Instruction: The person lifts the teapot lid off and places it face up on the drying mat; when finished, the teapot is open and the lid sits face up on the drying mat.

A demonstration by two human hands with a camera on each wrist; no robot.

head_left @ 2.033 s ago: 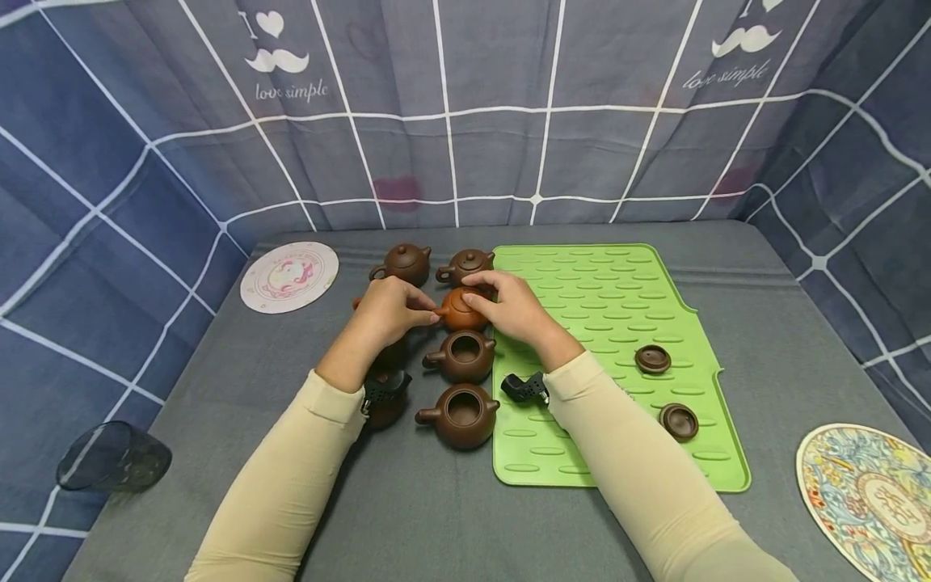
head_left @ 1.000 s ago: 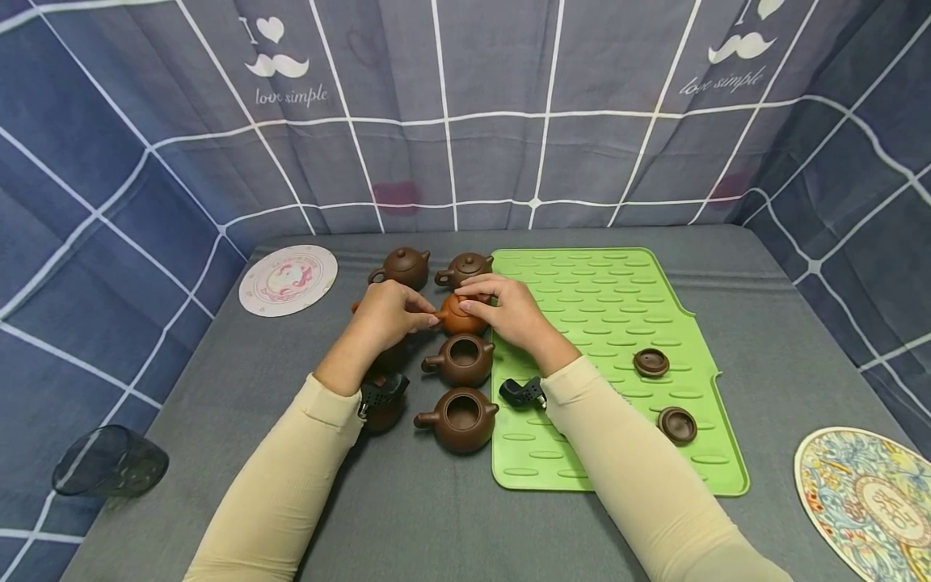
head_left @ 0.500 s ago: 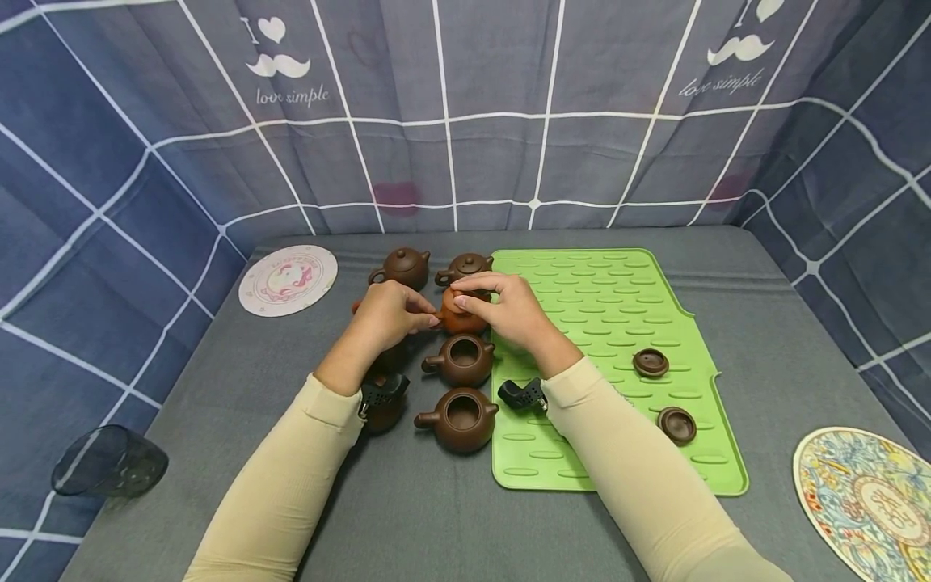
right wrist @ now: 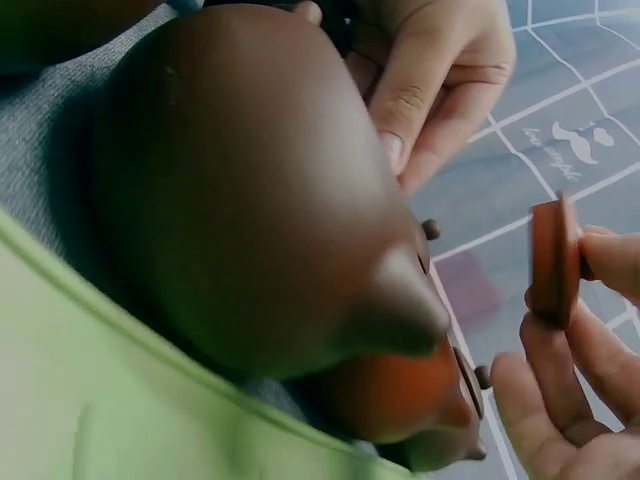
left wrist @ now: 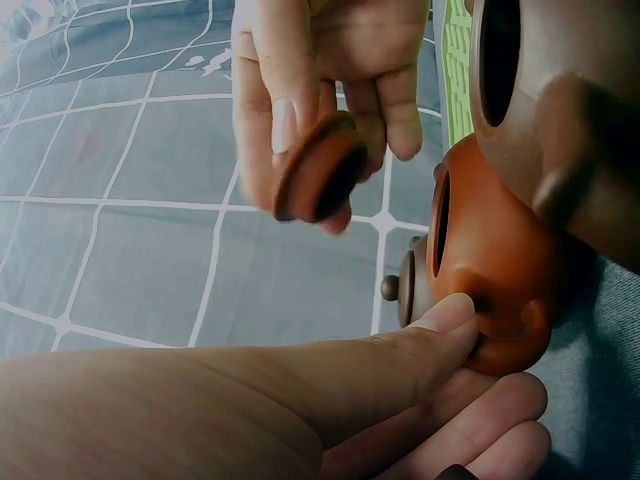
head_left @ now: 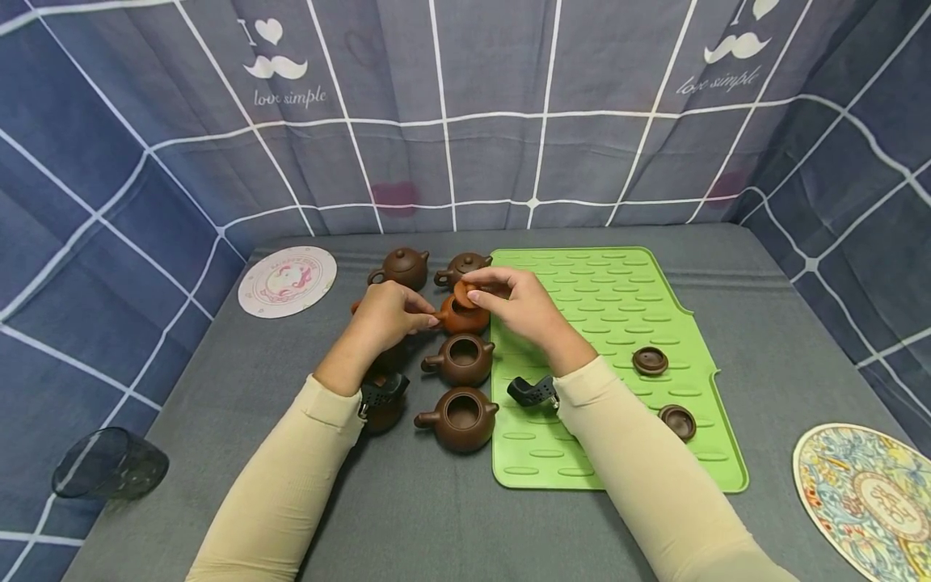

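Observation:
A reddish-orange teapot (head_left: 465, 318) stands in the right-hand column of teapots, its mouth uncovered. My left hand (head_left: 388, 317) pinches its handle between thumb and fingers. Just above the pot, my right hand (head_left: 520, 307) holds its matching orange lid (head_left: 464, 294) by the knob. In the left wrist view the lid (left wrist: 322, 170) is tilted, its hollow underside showing, apart from the pot (left wrist: 495, 260). Two lidless brown teapots (head_left: 464, 360) stand nearer me, and a lidded brown teapot (head_left: 464, 267) stands behind. My left hand and forearm partly hide other pots at left.
A green mat (head_left: 604, 323) lies right of the pots, bearing two brown lids (head_left: 650, 361) with their undersides up. A lidded teapot (head_left: 405, 267) and a pink-and-white disc (head_left: 288, 281) are at back left. A dark glass (head_left: 111, 462) stands at left, a patterned disc (head_left: 873, 493) at right.
My right hand has lifted the orange lid off the teapot and tilted it, exposing the pot's mouth. My left hand has kept its hold on the handle.

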